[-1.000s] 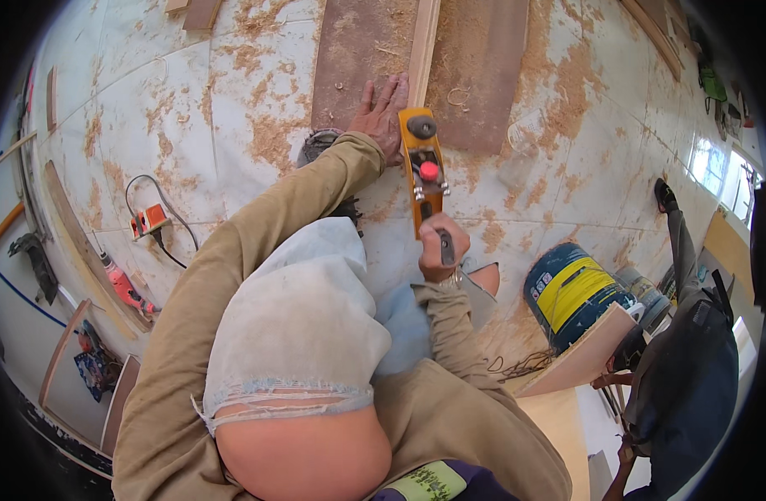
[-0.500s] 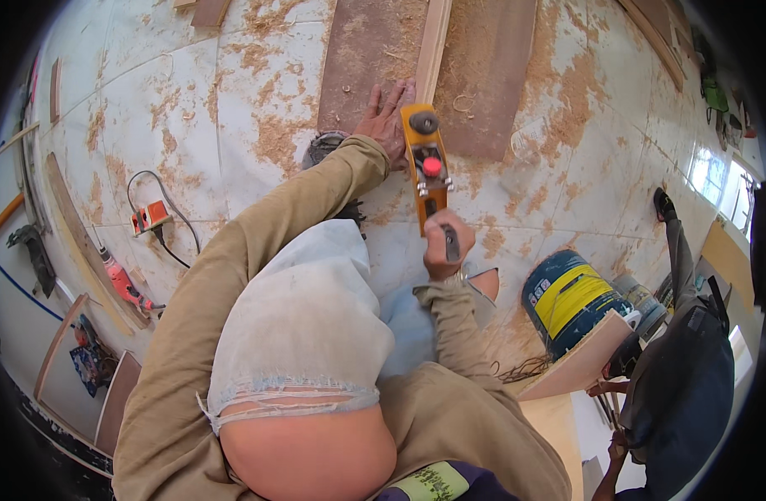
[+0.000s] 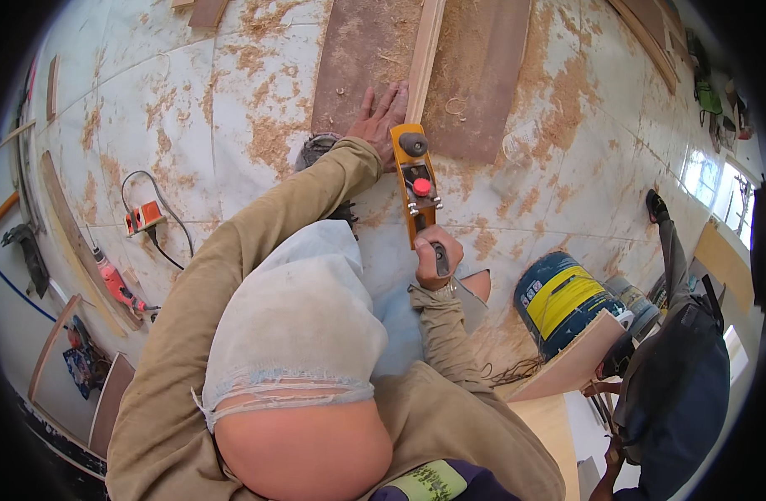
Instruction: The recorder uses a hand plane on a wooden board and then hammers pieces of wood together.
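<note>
My left hand (image 3: 376, 127) lies with fingers spread on the brown board (image 3: 358, 50), just left of a pale wood strip (image 3: 425, 50). My right hand (image 3: 436, 259) grips the rear handle of an orange hand plane (image 3: 406, 171), which has a black front knob and a red dial. The plane's front end is at the near end of the strip; whether its sole touches the wood I cannot tell. Shavings lie over the board. A dark object (image 3: 312, 149), partly hidden, is under my left forearm.
A power strip (image 3: 145, 217) with cables and a pink drill (image 3: 114, 280) lie left. A dark bucket (image 3: 558, 305) and leaning plywood (image 3: 567, 359) stand right, beside a co-worker (image 3: 667, 401) in dark clothes. Spare planks (image 3: 646, 46) lie along the right.
The plane and my right hand have moved a little back toward my body. My left hand stays beside the strip, and the whole view has shifted slightly.
</note>
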A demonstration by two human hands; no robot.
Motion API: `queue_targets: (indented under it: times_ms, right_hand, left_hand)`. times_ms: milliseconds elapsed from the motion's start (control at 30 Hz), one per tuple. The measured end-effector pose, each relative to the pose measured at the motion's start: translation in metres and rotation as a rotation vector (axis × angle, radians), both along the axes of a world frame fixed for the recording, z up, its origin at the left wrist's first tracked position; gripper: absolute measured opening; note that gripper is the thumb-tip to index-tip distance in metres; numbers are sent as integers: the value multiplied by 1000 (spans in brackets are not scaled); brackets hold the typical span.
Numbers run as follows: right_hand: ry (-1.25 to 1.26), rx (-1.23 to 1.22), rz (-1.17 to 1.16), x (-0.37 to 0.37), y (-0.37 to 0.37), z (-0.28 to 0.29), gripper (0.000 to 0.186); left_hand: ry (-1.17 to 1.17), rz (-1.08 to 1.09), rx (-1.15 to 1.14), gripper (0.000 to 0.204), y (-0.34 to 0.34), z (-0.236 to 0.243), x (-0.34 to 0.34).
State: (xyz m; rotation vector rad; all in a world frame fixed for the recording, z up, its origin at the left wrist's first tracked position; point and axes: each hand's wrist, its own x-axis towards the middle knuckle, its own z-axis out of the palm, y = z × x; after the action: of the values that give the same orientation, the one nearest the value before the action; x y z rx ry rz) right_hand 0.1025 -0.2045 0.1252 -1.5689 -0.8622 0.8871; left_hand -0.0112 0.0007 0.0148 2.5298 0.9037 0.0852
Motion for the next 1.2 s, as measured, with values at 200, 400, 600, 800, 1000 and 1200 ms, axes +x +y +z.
queue_targets:
  times_ms: [200,400,600,800,1000,1200]
  right_hand:
    - [61,43,-150,33,114,-20,14]
    - [-128,69,37,12,33,-17,13]
    - [-171,102,-80,34,146,-19,18]
    - [-167,22,41,14,45,-15,12]
    - [-132,-55,-60,42,165,5,16]
    - [-143,96,46,-1,32,-10,15]
  left_hand:
    - [33,55,-62,117,-2,10,7]
    - [-50,70,12,117,-3,-7,-1]
    - [201,4,-42,114,-4,12,7]
    - [97,6,21,109,-5,-2,2]
    - [-30,61,-16,105,0,14,10]
    - [77,6,14,96,-6,-9,-1]
